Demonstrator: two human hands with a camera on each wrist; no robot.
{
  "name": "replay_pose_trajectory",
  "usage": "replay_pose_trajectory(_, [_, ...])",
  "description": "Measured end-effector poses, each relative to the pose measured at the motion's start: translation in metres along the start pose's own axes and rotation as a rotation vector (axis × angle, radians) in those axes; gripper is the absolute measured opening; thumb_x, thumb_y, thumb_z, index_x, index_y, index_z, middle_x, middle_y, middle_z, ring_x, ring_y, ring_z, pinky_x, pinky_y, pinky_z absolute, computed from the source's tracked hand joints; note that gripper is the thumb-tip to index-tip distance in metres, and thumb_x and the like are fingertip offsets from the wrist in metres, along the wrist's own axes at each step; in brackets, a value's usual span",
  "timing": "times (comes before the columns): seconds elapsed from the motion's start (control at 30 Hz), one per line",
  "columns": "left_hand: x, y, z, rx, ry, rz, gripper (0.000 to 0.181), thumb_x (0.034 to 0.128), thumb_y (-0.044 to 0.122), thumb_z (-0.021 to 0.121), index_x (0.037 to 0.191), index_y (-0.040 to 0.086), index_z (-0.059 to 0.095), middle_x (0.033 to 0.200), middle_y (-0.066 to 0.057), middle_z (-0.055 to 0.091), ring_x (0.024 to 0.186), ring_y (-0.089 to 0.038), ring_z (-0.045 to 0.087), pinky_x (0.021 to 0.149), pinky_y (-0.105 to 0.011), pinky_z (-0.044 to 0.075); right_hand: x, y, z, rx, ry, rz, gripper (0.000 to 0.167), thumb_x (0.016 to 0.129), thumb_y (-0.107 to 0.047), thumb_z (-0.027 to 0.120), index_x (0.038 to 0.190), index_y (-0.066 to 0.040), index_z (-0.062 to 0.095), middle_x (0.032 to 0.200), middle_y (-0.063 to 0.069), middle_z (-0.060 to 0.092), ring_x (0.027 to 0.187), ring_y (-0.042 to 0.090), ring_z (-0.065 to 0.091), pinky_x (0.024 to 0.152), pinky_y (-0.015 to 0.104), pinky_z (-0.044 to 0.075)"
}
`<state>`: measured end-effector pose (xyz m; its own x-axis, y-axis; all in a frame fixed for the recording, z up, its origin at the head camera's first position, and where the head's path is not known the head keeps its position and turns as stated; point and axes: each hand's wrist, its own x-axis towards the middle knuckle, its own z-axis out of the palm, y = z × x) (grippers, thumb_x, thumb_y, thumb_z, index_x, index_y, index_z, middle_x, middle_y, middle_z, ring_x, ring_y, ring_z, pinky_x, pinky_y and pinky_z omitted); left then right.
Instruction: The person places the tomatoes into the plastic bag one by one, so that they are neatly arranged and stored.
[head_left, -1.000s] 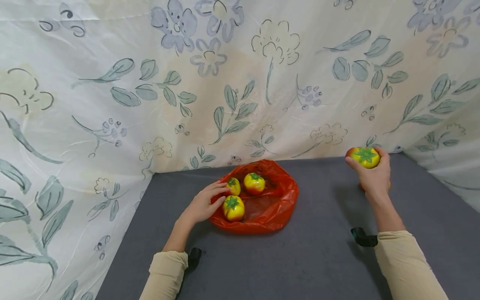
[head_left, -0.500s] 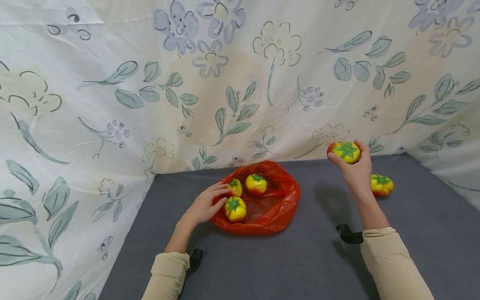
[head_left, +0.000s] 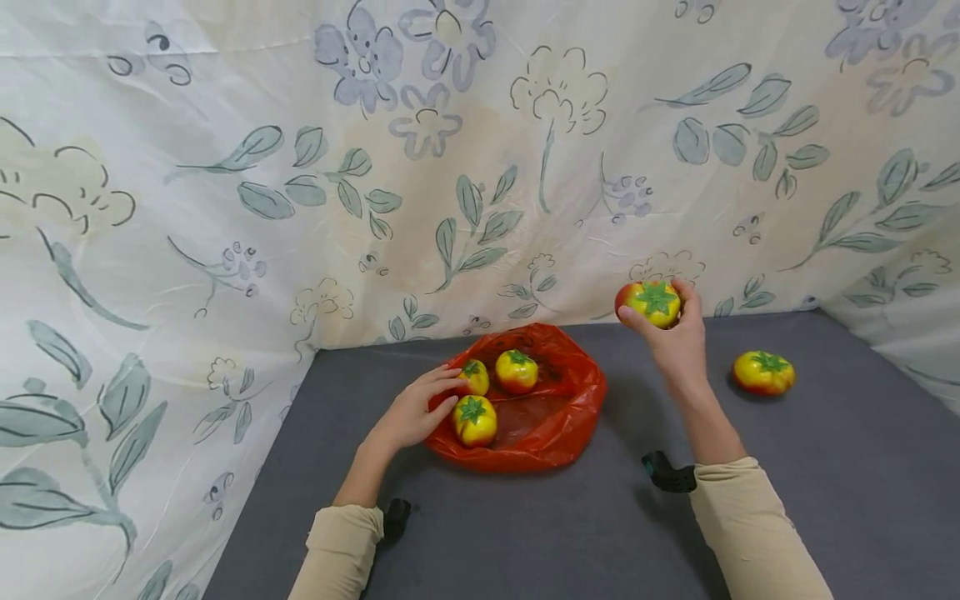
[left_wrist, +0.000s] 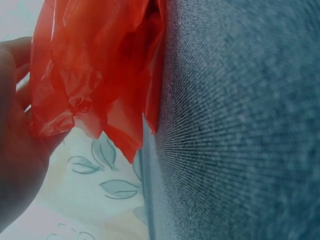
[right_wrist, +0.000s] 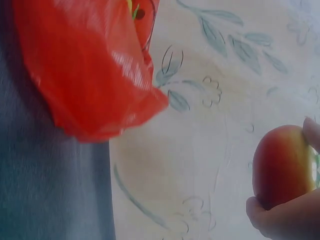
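Observation:
My right hand (head_left: 678, 337) grips a yellow-and-red tomato (head_left: 654, 302) with a green star-shaped top, raised above the table right of a red plastic bag (head_left: 577, 417). In the right wrist view, thumb and fingers hold the tomato (right_wrist: 280, 167) by its sides. My left hand (head_left: 411, 412) holds the bag's left rim; in the left wrist view its fingers go partly out of sight behind the red plastic (left_wrist: 95, 65). Inside the open bag lie a tomato near the back (head_left: 517, 371), a tomato at the front (head_left: 475, 422), and another (head_left: 474, 377) partly covered by my left fingers.
One more tomato (head_left: 763, 372) lies on the dark grey table (head_left: 525, 533) to the right of my right forearm. A flowered cloth (head_left: 480, 167) hangs along the table's back and sides. Each wrist carries a black camera mount (head_left: 667, 472).
My right hand has moved left with its tomato, toward the bag, uncovering the tomato on the table at right. The left hand stays at the bag's rim.

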<state>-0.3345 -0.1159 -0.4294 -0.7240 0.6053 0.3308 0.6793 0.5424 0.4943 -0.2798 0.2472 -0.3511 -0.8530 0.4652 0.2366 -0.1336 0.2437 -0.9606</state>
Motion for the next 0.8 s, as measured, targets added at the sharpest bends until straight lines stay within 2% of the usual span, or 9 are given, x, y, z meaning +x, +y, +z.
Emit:
replay_pose_trajectory(0.13, [0.001,-0.002,0.001,0.005,0.001,0.009,0.033,0.0923,0.014,0.063,0.125,0.010,0.064,0.136,-0.009,0.053,0.134,-0.026,0.037,0.106,-0.049,0.032,-0.004,-0.002,0.008,0.059,-0.021,-0.001,0.085,0.085,-0.033,0.072,0.149,-0.015,0.018,0.143,0.008,0.031,0.121,0.021,0.036,0.097,0.030,0.042])
replay_pose_trajectory(0.27, [0.001,-0.002,0.001,0.001,0.003,0.014,0.032,0.0922,0.013,0.063,0.124,0.010,0.064,0.135,-0.009,0.053,0.134,-0.026,0.037,0.106,-0.049,0.032,-0.005,-0.003,0.014,0.086,-0.052,-0.019,0.084,0.084,-0.033,0.073,0.147,-0.011,0.022,0.138,0.008,0.034,0.116,0.019,0.038,0.092,0.025,0.044])
replay_pose_trajectory(0.6, [0.001,-0.003,0.001,0.010,-0.003,0.023,0.034,0.0922,0.014,0.063,0.126,0.010,0.063,0.136,-0.008,0.053,0.134,-0.026,0.036,0.106,-0.049,0.031,-0.007,0.000,0.016,0.075,-0.079,-0.042,0.084,0.085,-0.033,0.073,0.148,-0.011,0.022,0.138,0.010,0.034,0.115,0.021,0.039,0.089,0.025,0.044])
replay_pose_trajectory(0.8, [0.002,-0.002,0.002,0.009,-0.001,0.028,0.034,0.0918,0.014,0.063,0.125,0.010,0.064,0.135,-0.008,0.053,0.134,-0.026,0.037,0.106,-0.049,0.031,-0.009,-0.003,0.016,0.097,-0.081,-0.018,0.089,0.085,-0.033,0.072,0.150,-0.014,0.015,0.143,0.011,0.031,0.120,0.023,0.039,0.097,0.030,0.043])
